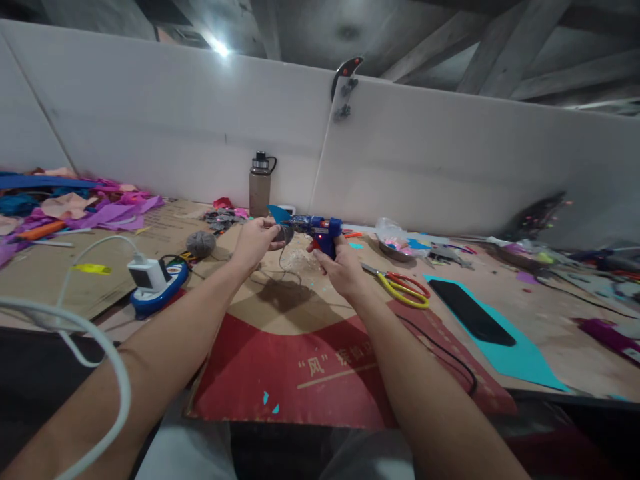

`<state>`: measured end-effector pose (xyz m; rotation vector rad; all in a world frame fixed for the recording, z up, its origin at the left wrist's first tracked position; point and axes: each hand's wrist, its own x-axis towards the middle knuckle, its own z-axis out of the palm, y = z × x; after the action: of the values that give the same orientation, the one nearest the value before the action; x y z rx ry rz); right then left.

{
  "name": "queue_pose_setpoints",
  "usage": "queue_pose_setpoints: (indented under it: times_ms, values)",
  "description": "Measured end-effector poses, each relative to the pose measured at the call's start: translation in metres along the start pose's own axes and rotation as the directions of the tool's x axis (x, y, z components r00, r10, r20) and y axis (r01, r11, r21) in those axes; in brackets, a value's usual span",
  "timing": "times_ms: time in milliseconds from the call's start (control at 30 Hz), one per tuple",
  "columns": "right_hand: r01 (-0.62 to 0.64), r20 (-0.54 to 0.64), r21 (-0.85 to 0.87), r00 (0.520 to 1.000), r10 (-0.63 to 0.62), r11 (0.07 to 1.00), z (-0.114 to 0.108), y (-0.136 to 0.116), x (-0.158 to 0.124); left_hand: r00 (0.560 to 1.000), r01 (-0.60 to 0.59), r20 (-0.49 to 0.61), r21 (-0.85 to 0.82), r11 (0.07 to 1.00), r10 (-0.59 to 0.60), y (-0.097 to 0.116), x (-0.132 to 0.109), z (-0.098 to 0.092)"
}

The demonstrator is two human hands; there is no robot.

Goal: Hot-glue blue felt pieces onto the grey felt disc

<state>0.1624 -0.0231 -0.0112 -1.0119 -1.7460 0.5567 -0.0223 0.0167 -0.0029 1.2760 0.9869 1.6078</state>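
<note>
A bottle (259,190) stands far by the white partition (175,127), a charger (150,275) at left, a black phone (471,311) at right.

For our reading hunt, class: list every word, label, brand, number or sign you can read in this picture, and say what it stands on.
"“风”": on the red printed cardboard.
Characters after it, running up to the right forearm: too blurred to read surely.
Pale marks on the blue glue gun: too small to read.
Printed lines on the brown cardboard at left: too small to read.
</note>
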Motion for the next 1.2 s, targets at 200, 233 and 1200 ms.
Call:
queue_pose_setpoints:
  times_ms: [200, 233, 1200]
  values:
    - [0.019, 0.002, -0.089, 1.000, -0.019, 0.996, 0.0000, -0.0001, -0.0003, 1.000, -0.003, 0.022, 0.038, 0.999, 0.002, 0.0042, -0.0040, 0.0036]
    - [0.016, 0.005, -0.094, 1.000, -0.016, 0.995, -0.0001, 0.0004, -0.0001, 1.000, -0.006, 0.028, 0.046, 0.999, 0.005, 0.0046, -0.0042, 0.0036]
    - [-0.036, -0.041, -0.217, 0.999, 0.027, 0.976, -0.0042, -0.0023, 0.0008, 0.996, -0.076, -0.025, 0.164, 0.983, 0.081, 0.0047, -0.0009, -0.0018]
